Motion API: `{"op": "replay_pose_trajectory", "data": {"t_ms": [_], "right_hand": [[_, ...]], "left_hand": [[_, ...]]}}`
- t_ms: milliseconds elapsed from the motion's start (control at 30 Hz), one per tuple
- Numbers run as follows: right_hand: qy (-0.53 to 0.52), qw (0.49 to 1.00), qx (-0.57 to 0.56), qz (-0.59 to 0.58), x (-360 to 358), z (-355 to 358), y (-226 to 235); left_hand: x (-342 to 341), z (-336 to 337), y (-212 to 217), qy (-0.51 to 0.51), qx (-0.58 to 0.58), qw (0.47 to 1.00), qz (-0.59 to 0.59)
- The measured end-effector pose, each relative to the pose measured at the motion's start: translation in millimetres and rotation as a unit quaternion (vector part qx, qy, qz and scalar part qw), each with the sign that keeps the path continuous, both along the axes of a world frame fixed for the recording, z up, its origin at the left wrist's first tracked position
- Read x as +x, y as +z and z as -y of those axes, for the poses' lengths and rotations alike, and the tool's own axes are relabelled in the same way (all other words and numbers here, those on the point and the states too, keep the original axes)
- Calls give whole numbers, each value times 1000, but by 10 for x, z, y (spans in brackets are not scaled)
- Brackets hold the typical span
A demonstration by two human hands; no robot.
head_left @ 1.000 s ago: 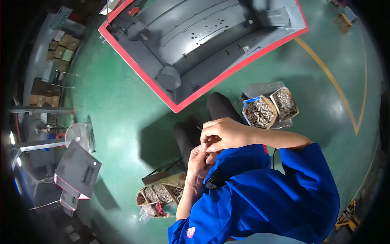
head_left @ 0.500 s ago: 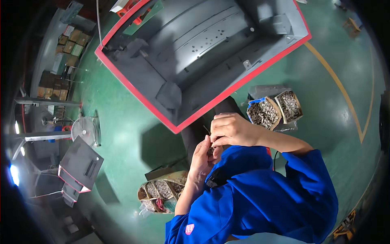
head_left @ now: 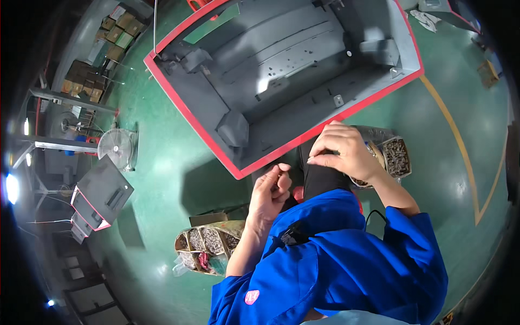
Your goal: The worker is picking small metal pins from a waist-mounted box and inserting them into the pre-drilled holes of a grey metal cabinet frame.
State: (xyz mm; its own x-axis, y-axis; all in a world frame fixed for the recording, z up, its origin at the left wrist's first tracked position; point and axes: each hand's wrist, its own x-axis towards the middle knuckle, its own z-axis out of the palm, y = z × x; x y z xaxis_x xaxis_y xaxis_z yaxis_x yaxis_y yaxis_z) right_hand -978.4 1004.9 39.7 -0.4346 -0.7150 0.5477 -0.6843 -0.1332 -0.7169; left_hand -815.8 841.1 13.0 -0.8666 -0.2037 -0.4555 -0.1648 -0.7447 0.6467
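My left hand [head_left: 269,190] is raised over my lap. Its fingers are curled and the thumb presses toward them; whatever lies inside is hidden. My right hand [head_left: 342,150] hangs apart from it to the right, thumb and fingertips pinched at the rim of a large grey metal housing [head_left: 281,108] with a red edge. Anything between those fingertips is too small to name. Partly behind the right wrist stands an open box of small metal pieces [head_left: 396,157]. The housing lies before my knees with its open side facing me.
On the floor to my left sits a divided box [head_left: 187,246] of small parts. Farther left are a floor fan [head_left: 117,147] and a grey cabinet [head_left: 103,192] with red trim. Stacked cartons [head_left: 116,35] stand at the far left. A yellow line [head_left: 449,119] crosses the green floor.
My hands were together over my lap and are now apart. The right one has moved up and right toward the parts box and the housing's red edge. The view has shifted slightly.
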Motion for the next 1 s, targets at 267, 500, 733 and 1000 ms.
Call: {"op": "replay_pose_trajectory", "data": {"t_ms": [267,500,733,1000], "right_hand": [[-62,993,-20,95,-254,-194,-17],[-135,966,-43,218,-512,-316,-37],[-208,951,-57,221,-967,-689,-249],[-262,937,-84,217,-1310,-1129,-473]], "left_hand": [[-15,264,-7,53,29,996,-59],[29,384,-39,61,49,995,-58],[12,507,-36,81,47,994,-53],[33,623,-132,101,-4,992,-75]]}}
